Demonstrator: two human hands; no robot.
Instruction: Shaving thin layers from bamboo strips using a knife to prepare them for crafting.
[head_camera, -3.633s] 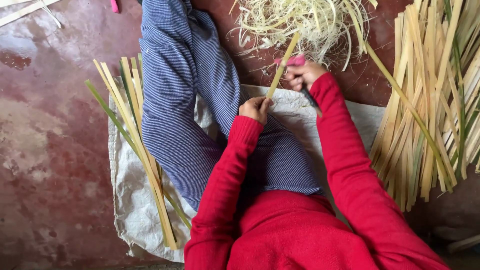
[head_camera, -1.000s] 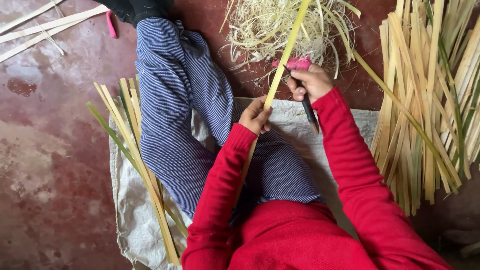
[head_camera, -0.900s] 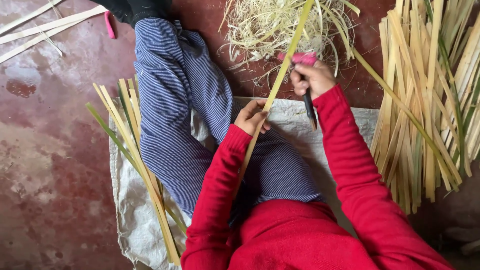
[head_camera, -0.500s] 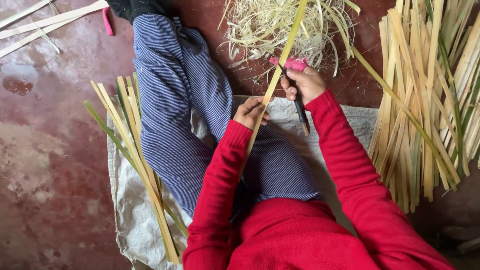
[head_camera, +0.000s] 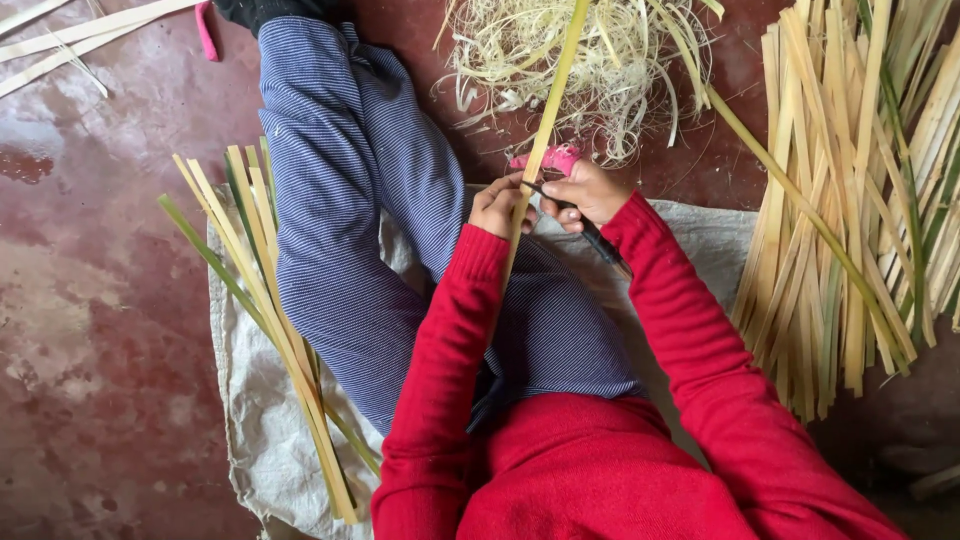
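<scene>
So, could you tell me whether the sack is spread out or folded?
Spread out: the grey sack lies flat on the floor, under the person's legs.

Left hand (head_camera: 497, 205) pinches a long bamboo strip (head_camera: 548, 130); right hand (head_camera: 585, 192) presses a dark knife (head_camera: 600, 243) against it, above pale shavings (head_camera: 590, 50).

- Upper body: a plain bright red long-sleeved top (head_camera: 600, 470) is worn, of soft knit-like fabric, without visible print or buttons.
- Sleeves: both arms are covered to the wrist; a ribbed cuff is seen at each sleeve end.
- Hands: the left hand (head_camera: 497, 207) and the right hand (head_camera: 588, 192) are left bare; no gloves are seen.
- Legs: trousers (head_camera: 350, 200) of blue cloth with fine pale stripes are worn.
</scene>
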